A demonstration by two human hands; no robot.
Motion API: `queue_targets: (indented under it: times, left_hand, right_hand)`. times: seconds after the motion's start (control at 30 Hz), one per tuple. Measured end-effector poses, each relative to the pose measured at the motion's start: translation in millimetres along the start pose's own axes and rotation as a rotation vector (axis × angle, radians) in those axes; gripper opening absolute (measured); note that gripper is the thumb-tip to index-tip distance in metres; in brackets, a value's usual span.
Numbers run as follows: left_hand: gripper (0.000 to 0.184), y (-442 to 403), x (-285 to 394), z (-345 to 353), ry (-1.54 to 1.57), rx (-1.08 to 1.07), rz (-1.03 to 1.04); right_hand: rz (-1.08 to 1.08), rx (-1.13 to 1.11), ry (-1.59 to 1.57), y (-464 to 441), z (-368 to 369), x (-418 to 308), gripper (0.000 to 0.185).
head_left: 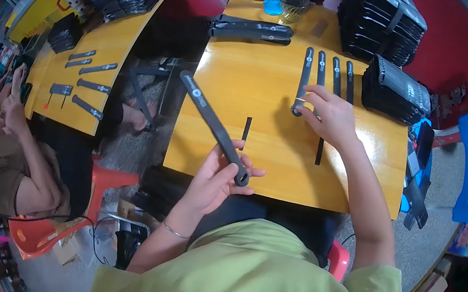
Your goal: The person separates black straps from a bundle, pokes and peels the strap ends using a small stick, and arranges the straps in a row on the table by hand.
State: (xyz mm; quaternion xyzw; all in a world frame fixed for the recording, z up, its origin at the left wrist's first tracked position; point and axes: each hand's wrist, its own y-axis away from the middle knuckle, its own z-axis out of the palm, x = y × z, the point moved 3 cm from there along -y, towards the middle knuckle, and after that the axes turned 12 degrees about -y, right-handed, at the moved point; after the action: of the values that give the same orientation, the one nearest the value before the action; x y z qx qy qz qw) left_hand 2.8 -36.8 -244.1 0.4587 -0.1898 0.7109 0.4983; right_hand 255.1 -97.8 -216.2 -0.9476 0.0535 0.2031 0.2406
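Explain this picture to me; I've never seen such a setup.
There is no machine here: a person works with two bare hands. The one picture comes from a camera worn on their head, looking forward and down. The left hand holds a dark strap. The right hand is at the near end of the leftmost strap in a row of four. The yellow table also bears short black strips and dark bundles. Another person sits at left.
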Motion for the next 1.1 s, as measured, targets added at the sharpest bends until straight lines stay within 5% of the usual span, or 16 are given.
queue_targets:
  times: [0.33,1.1]
  left_hand:
    - [0.040,-13.4,1.3,18.3,0.097,0.151,0.192]
    - [0.033,-10.7,-4.0,27.2,-0.017,0.282,0.356]
  right_hand:
    - [0.147,0.023,-0.502,63.5,-12.3,-119.4,0.035]
    - [0.160,0.122,-0.447,75.0,11.6,-125.2,0.046]
